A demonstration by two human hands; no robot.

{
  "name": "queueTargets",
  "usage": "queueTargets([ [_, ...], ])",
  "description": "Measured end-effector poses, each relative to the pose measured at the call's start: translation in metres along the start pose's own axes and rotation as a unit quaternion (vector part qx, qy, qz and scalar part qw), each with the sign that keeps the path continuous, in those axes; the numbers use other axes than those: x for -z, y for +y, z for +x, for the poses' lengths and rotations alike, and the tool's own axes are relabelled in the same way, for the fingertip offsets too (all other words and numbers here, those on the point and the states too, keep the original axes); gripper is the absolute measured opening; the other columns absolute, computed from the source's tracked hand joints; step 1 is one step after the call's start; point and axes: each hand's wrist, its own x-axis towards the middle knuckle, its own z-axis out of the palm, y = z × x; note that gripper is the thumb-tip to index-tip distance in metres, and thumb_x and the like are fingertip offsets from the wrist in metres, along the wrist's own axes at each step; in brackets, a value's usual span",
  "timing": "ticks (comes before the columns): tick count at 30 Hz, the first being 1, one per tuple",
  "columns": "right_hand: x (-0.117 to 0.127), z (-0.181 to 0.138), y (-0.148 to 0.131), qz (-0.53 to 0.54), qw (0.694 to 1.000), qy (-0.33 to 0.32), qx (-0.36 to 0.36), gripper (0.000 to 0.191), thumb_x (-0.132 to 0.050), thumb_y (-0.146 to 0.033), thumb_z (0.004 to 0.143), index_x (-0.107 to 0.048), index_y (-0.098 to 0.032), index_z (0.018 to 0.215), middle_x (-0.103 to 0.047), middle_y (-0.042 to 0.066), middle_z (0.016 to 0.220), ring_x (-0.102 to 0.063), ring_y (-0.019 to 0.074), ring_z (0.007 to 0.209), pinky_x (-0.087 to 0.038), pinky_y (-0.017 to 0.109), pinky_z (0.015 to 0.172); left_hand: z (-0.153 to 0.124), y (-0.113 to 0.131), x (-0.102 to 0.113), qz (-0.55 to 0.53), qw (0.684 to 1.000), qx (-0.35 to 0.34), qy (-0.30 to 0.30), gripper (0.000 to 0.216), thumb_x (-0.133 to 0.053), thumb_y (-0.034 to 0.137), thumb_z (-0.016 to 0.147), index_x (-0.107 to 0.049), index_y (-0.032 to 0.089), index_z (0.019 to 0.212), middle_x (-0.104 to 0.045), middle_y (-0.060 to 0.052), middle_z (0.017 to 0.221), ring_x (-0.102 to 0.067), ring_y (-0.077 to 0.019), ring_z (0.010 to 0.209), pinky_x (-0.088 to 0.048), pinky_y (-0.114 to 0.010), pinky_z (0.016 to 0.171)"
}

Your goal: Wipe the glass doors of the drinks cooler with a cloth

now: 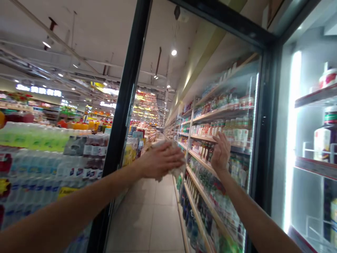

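Note:
My left hand (160, 161) lies flat over a pale, crumpled cloth (177, 172), holding it at the glass door (163, 31). The cloth shows past the fingertips and below the palm, blurred; its far side is hidden by the hand. To the right, my right hand (221, 151) is raised with its fingers up and slightly bent, and it holds nothing. That hand is close to the same pane; I cannot tell whether it touches the glass. A dark frame (123, 109) borders the door, which stands swung out.
At the right is a lit cooler with bottles on wire-fronted shelves (316, 167). Through the glass, long shelves of bottles (207, 131) run beside a tiled aisle floor (147, 218). Stacked drink bottles (34, 168) stand at the left, beyond the door frame.

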Motion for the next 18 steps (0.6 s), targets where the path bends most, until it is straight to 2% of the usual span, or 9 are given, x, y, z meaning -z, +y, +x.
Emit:
queueTargets([
  [3,0.0,0.0,0.001,-0.002,1.0,0.003,0.009,0.038,-0.029,-0.027,0.089,-0.062,-0.018,0.106,-0.056,0.011,0.129,-0.042,0.0245,0.129,-0.031,0.052,0.104,0.008,-0.033,0.016,0.057,0.969,0.229,0.074,0.043,-0.036,0.037,0.09,-0.043,0.023,0.13,-0.038,-0.003,0.145,-0.024,-0.0209,0.138,-0.008,-0.05,0.114],
  [5,0.0,0.0,0.001,-0.005,1.0,0.006,0.007,0.038,-0.029,-0.027,0.089,-0.062,-0.018,0.105,-0.056,0.011,0.128,-0.042,0.0245,0.129,-0.032,0.052,0.104,0.011,-0.034,0.017,0.062,0.95,0.294,0.085,0.042,-0.034,0.035,0.091,-0.046,0.018,0.128,-0.033,-0.009,0.147,-0.019,-0.0279,0.139,-0.008,-0.058,0.11],
  [7,0.0,0.001,0.001,-0.006,1.0,0.007,0.009,0.038,-0.029,-0.028,0.089,-0.062,-0.018,0.105,-0.057,0.011,0.127,-0.043,0.0247,0.128,-0.032,0.052,0.104,0.009,-0.011,0.006,0.026,0.977,0.206,0.043,0.041,-0.036,0.034,0.09,-0.045,0.021,0.128,-0.034,-0.006,0.147,-0.022,-0.028,0.138,-0.009,-0.057,0.111],
  [10,0.0,0.001,0.001,-0.001,1.0,0.016,0.012,0.039,-0.029,-0.028,0.09,-0.063,-0.017,0.103,-0.058,0.011,0.125,-0.044,0.0251,0.128,-0.033,0.053,0.103,0.003,0.023,-0.012,-0.048,0.997,-0.046,-0.042,0.045,-0.042,0.035,0.087,-0.042,0.028,0.131,-0.038,0.002,0.144,-0.027,-0.019,0.136,-0.009,-0.045,0.115],
  [11,0.0,0.001,0.001,0.002,1.0,0.017,0.014,0.039,-0.029,-0.029,0.09,-0.063,-0.017,0.103,-0.059,0.011,0.125,-0.044,0.0252,0.128,-0.033,0.053,0.103,0.003,0.024,-0.013,-0.056,0.994,-0.082,-0.052,0.046,-0.043,0.035,0.087,-0.041,0.029,0.132,-0.038,0.003,0.144,-0.027,-0.0171,0.136,-0.009,-0.043,0.116],
  [12,0.0,0.001,0.002,0.004,1.0,0.017,0.015,0.039,-0.029,-0.029,0.09,-0.063,-0.017,0.102,-0.059,0.011,0.124,-0.044,0.0252,0.127,-0.033,0.053,0.103,0.003,0.019,-0.01,-0.049,0.995,-0.072,-0.049,0.046,-0.041,0.034,0.087,-0.04,0.028,0.133,-0.038,0.003,0.144,-0.026,-0.0165,0.137,-0.009,-0.042,0.116],
  [14,0.0,0.0,0.003,0.008,1.0,0.017,0.016,0.038,-0.029,-0.029,0.09,-0.063,-0.017,0.102,-0.058,0.011,0.125,-0.044,0.0248,0.127,-0.033,0.053,0.103,0.003,-0.001,0.003,-0.007,0.998,0.061,-0.008,0.045,-0.036,0.034,0.09,-0.038,0.026,0.134,-0.036,0.001,0.146,-0.024,-0.0192,0.137,-0.009,-0.047,0.115],
  [16,0.0,0.0,0.003,0.009,1.0,0.019,0.018,0.039,-0.028,-0.029,0.09,-0.063,-0.018,0.102,-0.058,0.011,0.125,-0.044,0.0245,0.127,-0.033,0.052,0.103,0.001,-0.017,0.014,0.031,0.976,0.213,0.033,0.042,-0.034,0.033,0.092,-0.043,0.021,0.131,-0.034,-0.004,0.147,-0.022,-0.0241,0.138,-0.008,-0.053,0.113],
  [18,0.0,0.0,0.003,0.005,1.0,0.019,0.016,0.039,-0.027,-0.029,0.09,-0.063,-0.018,0.102,-0.058,0.01,0.125,-0.044,0.0246,0.127,-0.033,0.053,0.103,-0.008,-0.011,0.011,0.034,0.97,0.239,0.038,0.04,-0.037,0.033,0.091,-0.047,0.02,0.127,-0.031,-0.004,0.148,-0.019,-0.0262,0.139,-0.006,-0.055,0.112],
])
